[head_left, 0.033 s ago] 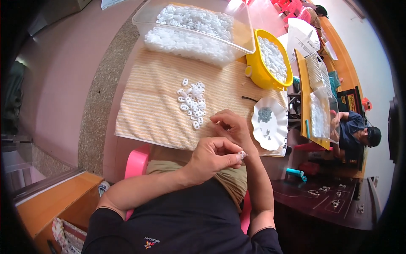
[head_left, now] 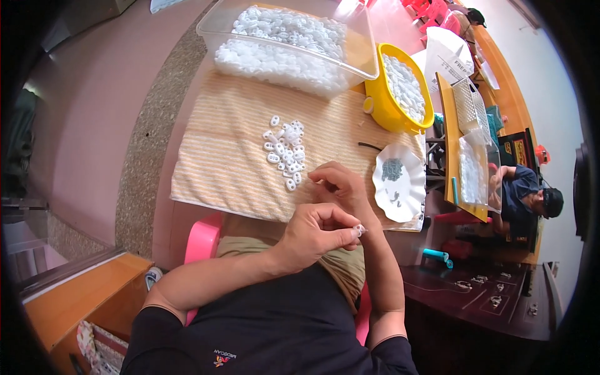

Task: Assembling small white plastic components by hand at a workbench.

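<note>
My left hand [head_left: 315, 234] pinches a small white plastic piece [head_left: 358, 230] between thumb and forefinger, just in front of my right wrist. Farther forward, over the near edge of the striped cloth, my right hand [head_left: 342, 186] has its fingers curled with the tips together. Whatever might sit between those tips is hidden. A loose pile of white two-holed plastic pieces [head_left: 287, 147] lies on the cloth, left of and beyond my right hand. To the right of that hand stands a white wavy-rimmed dish [head_left: 409, 194] with small grey parts [head_left: 392, 169] in it.
A large clear bin [head_left: 290, 53] of white pieces stands at the table's far side. Beside it is a yellow tub [head_left: 381, 112] holding more. A thin black strip [head_left: 369, 146] lies near the dish. Another person [head_left: 525, 194] sits at a table on the right.
</note>
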### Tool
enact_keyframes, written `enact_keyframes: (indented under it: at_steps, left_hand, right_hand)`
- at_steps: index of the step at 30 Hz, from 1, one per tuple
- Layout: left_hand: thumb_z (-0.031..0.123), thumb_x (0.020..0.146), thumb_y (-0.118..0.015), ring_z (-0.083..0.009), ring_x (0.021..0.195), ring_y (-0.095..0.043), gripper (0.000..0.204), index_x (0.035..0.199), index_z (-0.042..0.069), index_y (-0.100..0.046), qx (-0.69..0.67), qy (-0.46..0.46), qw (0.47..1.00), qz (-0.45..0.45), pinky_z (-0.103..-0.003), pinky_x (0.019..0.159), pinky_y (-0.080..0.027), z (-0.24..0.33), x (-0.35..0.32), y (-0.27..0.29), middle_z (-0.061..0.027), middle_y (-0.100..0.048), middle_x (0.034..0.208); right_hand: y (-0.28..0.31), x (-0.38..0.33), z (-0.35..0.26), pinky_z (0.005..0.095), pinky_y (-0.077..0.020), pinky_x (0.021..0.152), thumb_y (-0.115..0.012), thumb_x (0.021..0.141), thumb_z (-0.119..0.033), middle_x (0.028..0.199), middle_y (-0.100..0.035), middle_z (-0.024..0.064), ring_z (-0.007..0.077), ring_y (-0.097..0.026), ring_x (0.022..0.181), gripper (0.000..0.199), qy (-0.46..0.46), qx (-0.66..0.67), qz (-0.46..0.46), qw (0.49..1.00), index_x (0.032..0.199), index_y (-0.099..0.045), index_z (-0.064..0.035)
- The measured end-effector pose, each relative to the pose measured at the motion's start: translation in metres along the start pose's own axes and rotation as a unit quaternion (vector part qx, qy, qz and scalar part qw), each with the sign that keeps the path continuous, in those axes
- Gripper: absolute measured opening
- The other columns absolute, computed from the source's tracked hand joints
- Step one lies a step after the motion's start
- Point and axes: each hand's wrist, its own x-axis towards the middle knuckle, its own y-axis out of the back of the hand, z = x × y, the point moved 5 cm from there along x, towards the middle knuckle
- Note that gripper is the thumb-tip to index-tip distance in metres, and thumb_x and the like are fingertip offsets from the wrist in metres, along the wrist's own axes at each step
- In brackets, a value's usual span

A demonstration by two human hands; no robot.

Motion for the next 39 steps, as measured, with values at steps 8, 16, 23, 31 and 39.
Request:
enact_keyframes:
  at_steps: [8,16,23,31,39]
  left_hand:
    - [0.000,0.085,-0.065,-0.0111,0.076,-0.064,0.012,0.097,-0.004,-0.065,0.020,-0.010,0.999,-0.024,-0.024,0.068,-0.054,-0.002,-0.001,-0.001,-0.0076,-0.067,0.083]
    - [0.000,0.085,-0.065,-0.0113,0.076,-0.064,0.012,0.096,-0.004,-0.065,0.026,-0.009,0.999,-0.032,-0.023,0.068,-0.054,0.001,-0.002,-0.004,-0.0078,-0.067,0.083]
    - [0.000,0.085,-0.066,-0.0112,0.075,-0.064,0.013,0.097,-0.004,-0.065,0.038,-0.019,0.998,-0.041,-0.023,0.068,-0.054,0.001,-0.002,-0.004,-0.0081,-0.067,0.082]
    - [0.001,0.085,-0.066,-0.0110,0.076,-0.064,0.014,0.098,-0.004,-0.065,0.038,-0.004,0.999,-0.037,-0.023,0.068,-0.054,0.005,-0.004,-0.005,-0.0081,-0.067,0.084]
    - [0.000,0.081,-0.067,-0.0139,0.073,-0.066,0.009,0.090,-0.002,-0.066,0.001,0.006,1.000,-0.001,-0.025,0.067,-0.055,0.004,-0.001,-0.003,-0.0095,-0.068,0.081]
  right_hand:
    - [-0.018,0.010,-0.013,0.0382,-0.0492,0.065,-0.064,0.080,-0.008,0.091,-0.063,0.0121,0.0326,-0.063,0.080,0.019,0.019,-0.121,-0.025,0.992,0.098,-0.066,-0.0040]
    - [-0.018,0.009,-0.019,0.0402,-0.0482,0.067,-0.064,0.078,-0.014,0.091,-0.061,0.0121,0.0332,-0.063,0.079,0.023,-0.001,-0.131,-0.040,0.991,0.100,-0.066,-0.0055]
    - [-0.022,0.011,-0.026,0.0384,-0.0488,0.069,-0.061,0.073,-0.021,0.089,-0.059,0.0118,0.0318,-0.063,0.079,0.033,-0.020,-0.117,-0.091,0.989,0.101,-0.065,-0.0047]
    - [-0.015,0.000,0.008,0.0266,-0.0467,0.060,-0.068,0.076,-0.007,0.089,-0.063,0.0069,0.0120,-0.060,0.071,0.017,-0.055,0.099,0.027,0.993,0.090,-0.063,0.0006]
    - [0.010,-0.009,0.007,0.0272,-0.0467,0.058,-0.066,0.076,-0.006,0.085,-0.062,0.0063,0.0132,-0.059,0.067,0.013,-0.078,0.006,0.048,0.996,0.087,-0.064,0.0010]
